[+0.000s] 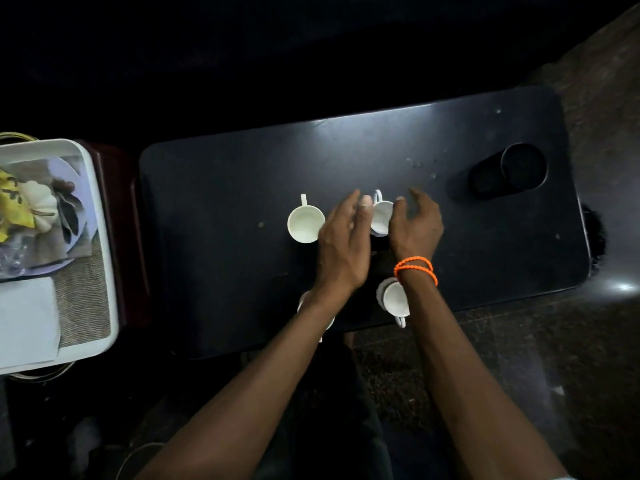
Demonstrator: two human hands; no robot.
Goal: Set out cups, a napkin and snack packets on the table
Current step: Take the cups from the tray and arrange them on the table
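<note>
From the head view, four white cups stand on the dark bench: a far left cup, a far right cup between the left hand and right hand, both with fingers spread and gripping nothing, and two near cups partly hidden under the forearms. One white tray sits left.

The scene is dim overall, and the top of the frame falls away into near black. A soft sheen runs along the far part of the dark counter, hinting at light from above and beyond it. A small bright glare spot sits on the floor at right. The white tray at left is the brightest area, and its contents look smeared and soft. The hands cast only faint shadows. Wide-angle bending curves the counter's edges, and detail turns grainy in the dark lower corners.
</note>
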